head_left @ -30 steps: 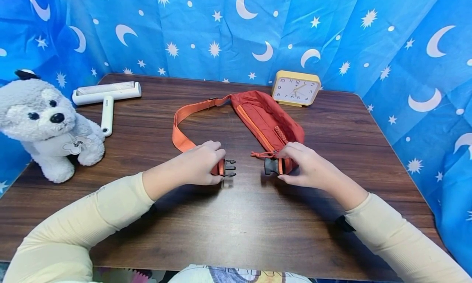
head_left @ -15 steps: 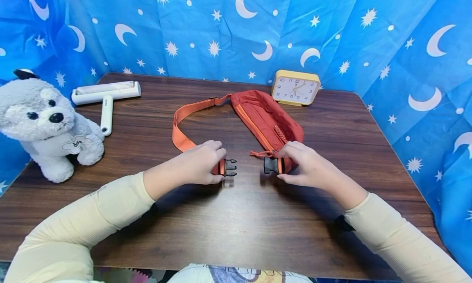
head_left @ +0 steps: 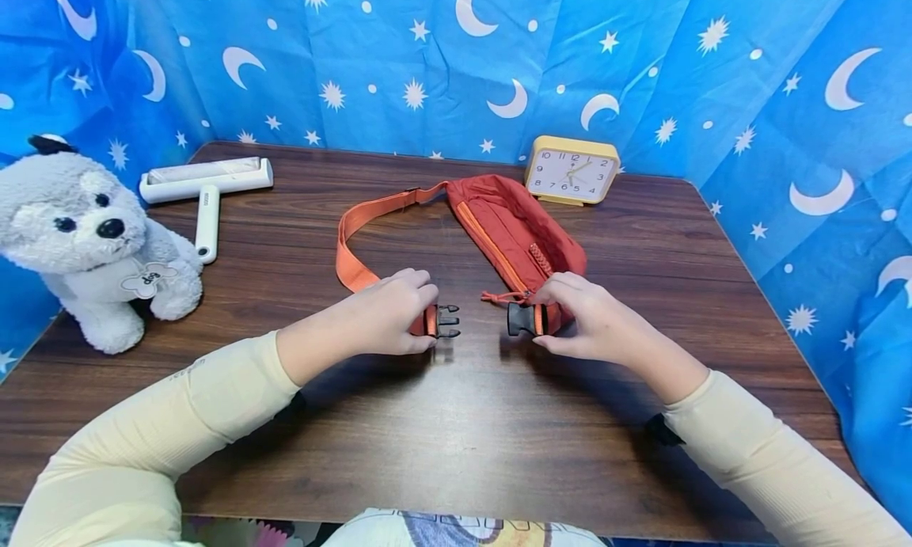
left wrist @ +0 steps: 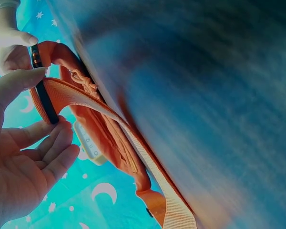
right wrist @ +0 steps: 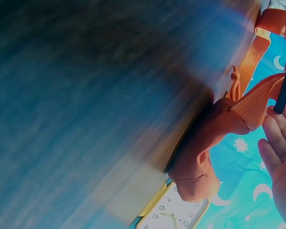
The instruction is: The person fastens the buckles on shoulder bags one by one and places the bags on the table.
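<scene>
A rust-red waist bag (head_left: 509,230) lies on the table, its orange strap (head_left: 354,246) looping out to the left. My left hand (head_left: 392,316) pinches the pronged half of the black buckle (head_left: 447,321) between thumb and fingers; the left wrist view shows the strap (left wrist: 86,95) running from that buckle half. The socket half of the buckle (head_left: 522,320) is pinched in my right hand (head_left: 591,319), close to the bag's near end. Both halves face each other, a short gap apart, above the tabletop. A zipper pull cord (head_left: 504,297) hangs beside the socket half.
Behind the bag stands a yellow alarm clock (head_left: 573,171). At the left sit a plush dog (head_left: 93,238) and a white T-shaped roller tool (head_left: 207,187). A blue moon-and-star curtain (head_left: 427,64) borders the brown table (head_left: 456,436).
Both buckle halves have come slightly closer together: my left hand has shifted a little right, my right hand a little left. The bag has barely moved.
</scene>
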Demonstrator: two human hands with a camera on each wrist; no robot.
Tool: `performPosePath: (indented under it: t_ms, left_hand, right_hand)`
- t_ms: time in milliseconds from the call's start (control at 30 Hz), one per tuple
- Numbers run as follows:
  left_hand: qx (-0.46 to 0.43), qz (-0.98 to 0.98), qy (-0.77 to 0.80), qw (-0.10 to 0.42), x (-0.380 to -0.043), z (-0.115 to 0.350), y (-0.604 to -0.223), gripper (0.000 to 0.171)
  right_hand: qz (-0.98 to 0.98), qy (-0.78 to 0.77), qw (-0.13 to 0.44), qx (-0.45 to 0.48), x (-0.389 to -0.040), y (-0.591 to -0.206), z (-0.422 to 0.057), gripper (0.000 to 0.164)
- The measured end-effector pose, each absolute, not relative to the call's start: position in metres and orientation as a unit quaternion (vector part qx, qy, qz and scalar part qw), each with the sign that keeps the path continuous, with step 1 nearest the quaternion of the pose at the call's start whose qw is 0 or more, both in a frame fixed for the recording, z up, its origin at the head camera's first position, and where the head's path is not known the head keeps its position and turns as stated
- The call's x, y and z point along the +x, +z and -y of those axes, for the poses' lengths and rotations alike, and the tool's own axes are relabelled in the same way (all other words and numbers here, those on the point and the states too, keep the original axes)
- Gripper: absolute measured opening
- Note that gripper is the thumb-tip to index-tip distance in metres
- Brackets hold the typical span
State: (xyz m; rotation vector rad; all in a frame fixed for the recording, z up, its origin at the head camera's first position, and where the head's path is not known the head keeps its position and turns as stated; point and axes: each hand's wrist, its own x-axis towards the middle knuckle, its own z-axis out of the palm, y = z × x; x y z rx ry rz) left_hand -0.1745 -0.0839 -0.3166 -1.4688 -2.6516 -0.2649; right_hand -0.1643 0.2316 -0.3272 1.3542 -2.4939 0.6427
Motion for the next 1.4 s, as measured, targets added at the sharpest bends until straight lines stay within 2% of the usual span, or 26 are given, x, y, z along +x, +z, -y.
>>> performPosePath:
  t_ms: [1400]
  left_hand:
    - [-0.498, 0.856, -0.107, 0.089, -0.1734, 0.0739, -0.3192, 0.037]
  right_hand:
    - [0.836, 0.247, 0.121, 0.475, -0.1654, -0.3282, -0.2264, 0.041]
